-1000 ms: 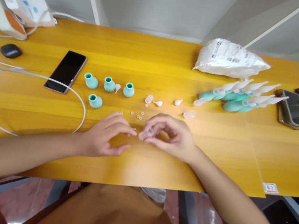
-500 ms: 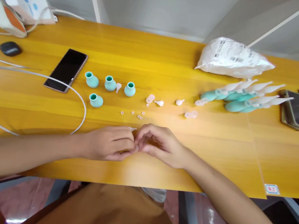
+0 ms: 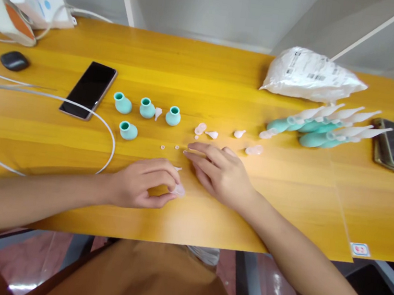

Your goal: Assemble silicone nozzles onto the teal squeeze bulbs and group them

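Pinch the clear cap firmly in the left hand – thumb and fingertips closed round it. Just beyond, right hand open, fingertips on tiny rings – press lightly, lift one only.

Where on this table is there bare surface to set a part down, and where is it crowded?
Bare wood lies between the phone and the white bag along the far edge, and near the front edge right of the right hand. It is crowded around the teal bulbs, the small clear parts and the finished pile. The left hand pinches a clear piece.
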Demonstrator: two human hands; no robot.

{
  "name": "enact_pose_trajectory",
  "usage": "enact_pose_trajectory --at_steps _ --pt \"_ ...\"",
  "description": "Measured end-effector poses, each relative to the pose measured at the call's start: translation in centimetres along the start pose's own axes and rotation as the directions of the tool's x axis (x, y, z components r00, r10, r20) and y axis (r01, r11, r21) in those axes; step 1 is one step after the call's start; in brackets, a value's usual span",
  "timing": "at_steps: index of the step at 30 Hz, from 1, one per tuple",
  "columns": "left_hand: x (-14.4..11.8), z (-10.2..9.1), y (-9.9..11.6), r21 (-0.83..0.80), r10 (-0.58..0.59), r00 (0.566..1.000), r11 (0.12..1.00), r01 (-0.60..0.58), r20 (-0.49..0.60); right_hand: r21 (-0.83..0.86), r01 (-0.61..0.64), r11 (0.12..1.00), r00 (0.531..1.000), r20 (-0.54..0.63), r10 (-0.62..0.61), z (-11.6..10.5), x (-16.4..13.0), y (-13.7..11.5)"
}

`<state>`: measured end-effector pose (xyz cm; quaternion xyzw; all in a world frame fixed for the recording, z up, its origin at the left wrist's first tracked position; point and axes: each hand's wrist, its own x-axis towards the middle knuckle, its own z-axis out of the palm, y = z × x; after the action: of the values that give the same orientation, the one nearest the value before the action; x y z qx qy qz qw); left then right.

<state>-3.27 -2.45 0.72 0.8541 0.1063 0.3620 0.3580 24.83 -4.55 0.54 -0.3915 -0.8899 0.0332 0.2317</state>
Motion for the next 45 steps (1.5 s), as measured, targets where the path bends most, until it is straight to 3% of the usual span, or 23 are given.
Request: enact_pose_trajectory --at_steps 5,10,21,23,26,29,31,35,45 --pt "0.2 -0.2 0.1 -0.037 -0.087 0.996 0.996 0.086 -0.032 -0.061 0.052 0.997 0.998 -0.024 -0.054 0.3 0.1 -0.2" --pt "0.3 -0.3 0.1 0.002 -0.055 0.997 0.998 0.055 -0.06 -0.179 -0.079 0.981 0.984 -0.17 0.048 1.1 0.3 -0.4" --pt "0.7 -0.2 0.3 0.014 -0.034 0.993 0.999 0.036 -0.11 -0.133 -0.085 0.987 0.985 -0.16 0.063 2.0 0.9 0.1" --pt "0.7 -0.3 0.3 0.023 -0.031 0.992 0.999 0.034 -0.121 -0.049 -0.096 0.994 0.981 -0.171 0.086 1.7 0.9 0.0" --pt "0.6 -0.4 0.2 0.025 -0.036 0.993 0.999 0.039 -0.113 0.279 -0.131 0.951 0.967 -0.174 0.184 0.7 0.7 -0.3" --pt "0.4 -0.4 0.0 0.009 -0.031 0.994 0.999 0.032 -0.101 0.604 -0.141 0.784 0.949 -0.145 0.282 -0.5 0.6 -0.7" --pt "0.4 -0.5 -0.1 -0.01 -0.023 0.995 1.0 0.022 -0.095 0.716 -0.123 0.687 0.944 -0.129 0.303 -1.1 0.5 -0.9" --pt "0.3 -0.5 -0.3 -0.039 -0.021 0.997 0.999 0.019 -0.071 0.803 -0.062 0.593 0.956 -0.123 0.266 -1.4 0.6 -1.4" --pt "0.3 -0.6 -0.3 -0.015 -0.019 1.0 1.0 0.019 -0.021 0.788 0.005 0.616 0.985 -0.111 0.134 -1.0 0.3 -2.3"
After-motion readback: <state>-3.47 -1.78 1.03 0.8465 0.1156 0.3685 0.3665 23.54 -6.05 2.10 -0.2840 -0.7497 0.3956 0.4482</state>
